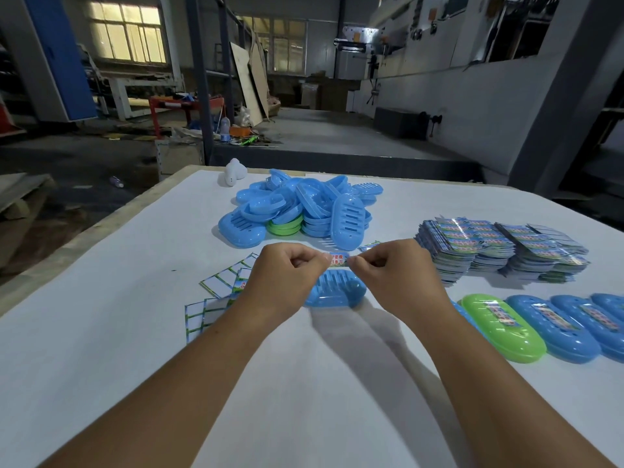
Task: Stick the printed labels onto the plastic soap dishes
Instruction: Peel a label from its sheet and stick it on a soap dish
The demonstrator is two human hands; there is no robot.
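Both forearms reach forward over the white desk [304, 383], bare and roughly symmetrical, converging toward the middle. The left hand [287, 270] and right hand [393, 268] are raised just above a blue soap dish [337, 292] that lies on the desk beneath them, fingers curled in and knuckles up. Between them they stretch a small printed label [338, 259], each hand pinching one end with thumb and fingertips, so the strip hangs level over the dish; whether it touches the dish cannot be told. Beyond the hands sits a loose pile of blue and green dishes [300, 207]. To the right stand stacks of label sheets [499, 251], and nearer, a row of labelled dishes [540, 324], one green among blue. Spent backing sheets [216, 298] lie scattered at the left
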